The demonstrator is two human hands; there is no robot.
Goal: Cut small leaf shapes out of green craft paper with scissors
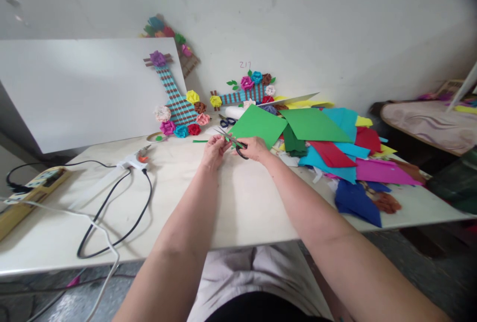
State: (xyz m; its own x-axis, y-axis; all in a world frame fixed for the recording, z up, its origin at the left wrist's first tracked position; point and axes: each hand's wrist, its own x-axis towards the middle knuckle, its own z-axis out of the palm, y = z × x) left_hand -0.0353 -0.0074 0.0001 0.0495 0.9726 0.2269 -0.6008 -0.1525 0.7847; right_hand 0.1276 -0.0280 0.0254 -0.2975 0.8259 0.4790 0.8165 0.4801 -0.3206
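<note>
In the middle of the table my right hand (254, 148) grips black-handled scissors (234, 140), their blades pointing left and away from me. My left hand (215, 152) is close by on the left, its fingers pinched together near the blades. Whatever is between those fingers is too small to make out; a bit of green shows between the two hands. Just beyond the hands lies a green sheet (259, 124), and another green sheet (318, 123) rests to its right. A thin green strip (200, 141) lies left of my left hand.
A glue gun (134, 159) with a black cord lies left, near a power strip (33, 198). Flower-trimmed craft guitars (172, 91) lean at the back beside a white board (82, 93). Dark-handled scissors (227, 121) lie behind my hands. Coloured sheets (331, 154) are heaped right.
</note>
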